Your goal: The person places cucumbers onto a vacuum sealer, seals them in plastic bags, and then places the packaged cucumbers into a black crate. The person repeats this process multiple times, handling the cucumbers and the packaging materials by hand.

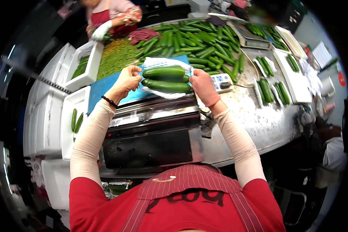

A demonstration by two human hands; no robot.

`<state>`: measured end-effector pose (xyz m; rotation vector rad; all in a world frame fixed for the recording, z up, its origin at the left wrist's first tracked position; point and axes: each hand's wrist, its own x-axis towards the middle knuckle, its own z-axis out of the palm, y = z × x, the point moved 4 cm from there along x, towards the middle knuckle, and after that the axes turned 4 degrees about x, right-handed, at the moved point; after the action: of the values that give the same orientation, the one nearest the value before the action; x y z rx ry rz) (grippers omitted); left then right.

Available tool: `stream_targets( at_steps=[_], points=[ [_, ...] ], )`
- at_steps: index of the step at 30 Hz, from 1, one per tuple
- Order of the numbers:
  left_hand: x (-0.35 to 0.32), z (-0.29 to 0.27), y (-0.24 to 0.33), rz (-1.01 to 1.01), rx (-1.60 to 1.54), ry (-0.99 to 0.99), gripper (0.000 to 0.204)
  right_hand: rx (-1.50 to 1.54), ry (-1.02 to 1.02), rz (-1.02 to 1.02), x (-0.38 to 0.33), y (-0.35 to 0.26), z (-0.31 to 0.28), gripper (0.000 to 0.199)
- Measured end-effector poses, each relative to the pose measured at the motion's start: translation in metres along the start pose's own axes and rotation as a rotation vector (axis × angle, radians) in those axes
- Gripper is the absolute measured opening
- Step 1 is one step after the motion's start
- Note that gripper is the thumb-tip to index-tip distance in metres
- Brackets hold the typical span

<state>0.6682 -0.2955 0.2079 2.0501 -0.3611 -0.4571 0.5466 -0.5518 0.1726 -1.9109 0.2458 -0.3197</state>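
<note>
A pale tray with two green cucumbers (164, 72) on it is held level in front of me, white or clear wrap showing round its edges. My left hand (127, 82), with a dark beaded bracelet at the wrist, is closed at the tray's left end, fingers pinched. At the right end my right hand (205, 88) grips with bent fingers. Beneath the tray lie a blue surface (104, 92) and a dark wrapping machine (149, 147) with a black front plate. What exactly the fingertips pinch, film or tray edge, is hard to make out.
A big heap of cucumbers (197, 42) covers the far metal table, beside a green pile (116, 58). White foam boxes (75, 102) line the left. Packed cucumber trays (265, 91) and a scale (253, 40) are on the right. Across the table a gloved co-worker (102, 30) stands.
</note>
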Motion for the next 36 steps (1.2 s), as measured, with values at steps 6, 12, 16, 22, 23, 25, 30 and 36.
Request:
stream_targets(
  at_steps=[6, 12, 16, 22, 23, 25, 30, 36],
  points=[
    [-0.02, -0.058, -0.062, -0.068, -0.046, 0.186, 0.043, -0.426, -0.164, -0.107, 0.059, 0.002, 0.088, 0.036],
    [-0.031, -0.072, -0.114, -0.19, -0.014, 0.219, 0.048, -0.392, -0.046, -0.129, 0.048, -0.013, 0.121, 0.042],
    [-0.008, -0.081, -0.141, -0.076, -0.103, 0.409, 0.05, 0.519, 0.258, -0.168, 0.061, -0.001, 0.128, 0.052],
    [-0.013, -0.039, -0.11, 0.199, 0.044, 0.469, 0.055, -0.006, 0.447, -0.171, 0.046, -0.024, 0.164, 0.052],
    [-0.012, -0.039, -0.111, 0.227, 0.068, 0.462, 0.054, -0.1, 0.397, -0.192, 0.043, -0.032, 0.165, 0.051],
    [-0.01, -0.039, -0.114, 0.279, 0.117, 0.445, 0.053, -0.286, 0.291, -0.228, 0.035, -0.044, 0.168, 0.048],
    [-0.014, -0.036, -0.111, 0.488, 0.294, 0.537, 0.046, -0.446, 0.36, -0.419, 0.027, -0.048, 0.17, 0.038],
    [-0.015, -0.053, -0.109, 0.427, 0.278, 0.517, 0.042, -0.225, 0.133, -0.282, 0.035, -0.05, 0.165, 0.046]
  ],
)
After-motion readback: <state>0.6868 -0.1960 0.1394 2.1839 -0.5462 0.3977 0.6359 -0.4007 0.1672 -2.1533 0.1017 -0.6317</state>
